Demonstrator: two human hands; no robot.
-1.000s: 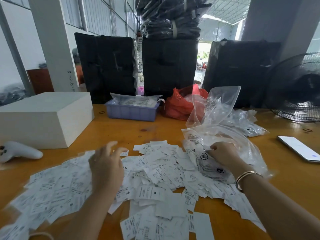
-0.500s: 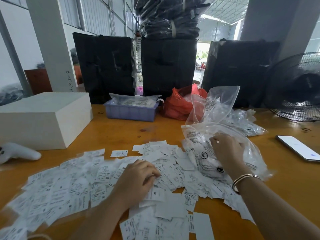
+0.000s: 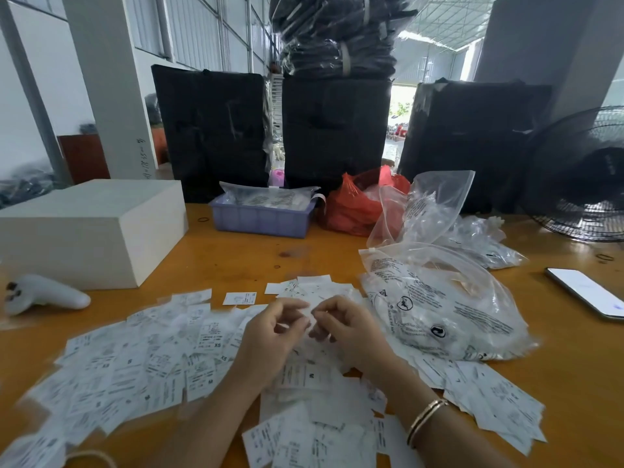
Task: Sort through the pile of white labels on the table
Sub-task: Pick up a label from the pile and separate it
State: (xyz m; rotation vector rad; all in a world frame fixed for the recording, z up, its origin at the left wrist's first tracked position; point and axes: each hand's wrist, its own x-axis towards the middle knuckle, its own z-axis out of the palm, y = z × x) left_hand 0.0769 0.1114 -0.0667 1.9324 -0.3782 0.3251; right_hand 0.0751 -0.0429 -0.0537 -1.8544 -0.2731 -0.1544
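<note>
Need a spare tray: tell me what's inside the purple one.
The purple tray holds clear bags of printed items, piled over its rim. Anything beneath them is hidden.

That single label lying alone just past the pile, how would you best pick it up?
Probably by a short edge. The lone label lies flat on the table, apart from the pile, with bare wood around it. Come from above, slide a fingertip under the near edge and pinch; nothing else gives a hold.

A warehouse hall: a pale pillar [image 3: 111,86] stands left, corrugated wall panels [image 3: 202,32] run back behind it, and daylight pours through an open doorway [image 3: 401,106] beyond the orange wooden worktop [image 3: 574,349].
</note>
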